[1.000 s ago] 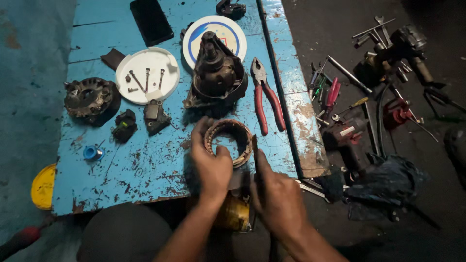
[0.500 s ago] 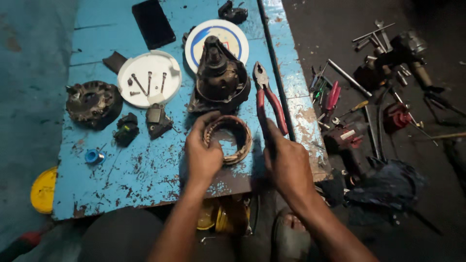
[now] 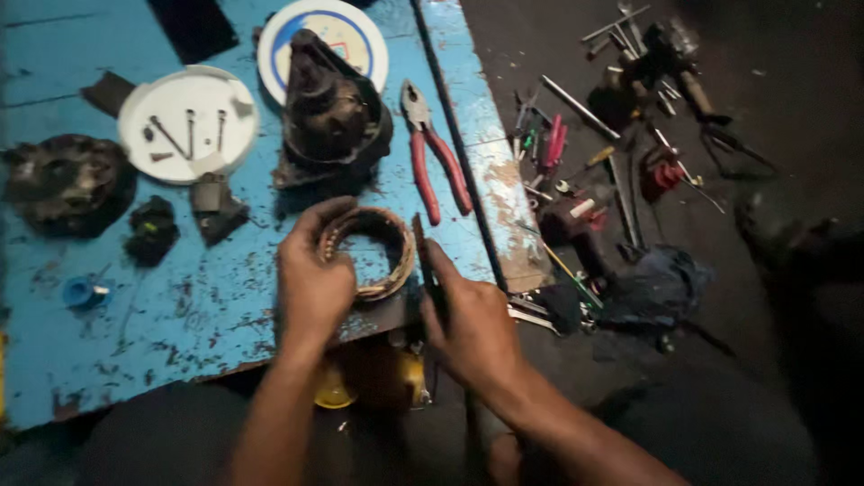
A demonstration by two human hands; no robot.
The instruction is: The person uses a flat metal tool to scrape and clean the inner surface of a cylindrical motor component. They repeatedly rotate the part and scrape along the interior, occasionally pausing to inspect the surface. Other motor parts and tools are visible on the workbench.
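Note:
A ring-shaped copper-wound coil (image 3: pixel 378 245) lies on the worn blue table (image 3: pixel 153 315) near its front edge. My left hand (image 3: pixel 310 283) grips the coil's left side, fingers curled over its rim. My right hand (image 3: pixel 468 324) is closed on a thin dark tool (image 3: pixel 423 256) whose tip rests against the coil's right side. A dark motor housing (image 3: pixel 328 112) stands just behind the coil.
Red-handled pliers (image 3: pixel 432 157) lie right of the housing. A white dish (image 3: pixel 187 121) holds screws; a second plate (image 3: pixel 346 31) sits behind. Dark parts (image 3: pixel 67 180) and a small blue cap (image 3: pixel 81 292) lie left. Several tools (image 3: pixel 612 135) are scattered on the dark floor.
My right hand came up from below the table edge, reached toward the pliers, then settled beside the coil holding a thin tool. My left hand stayed on the coil.

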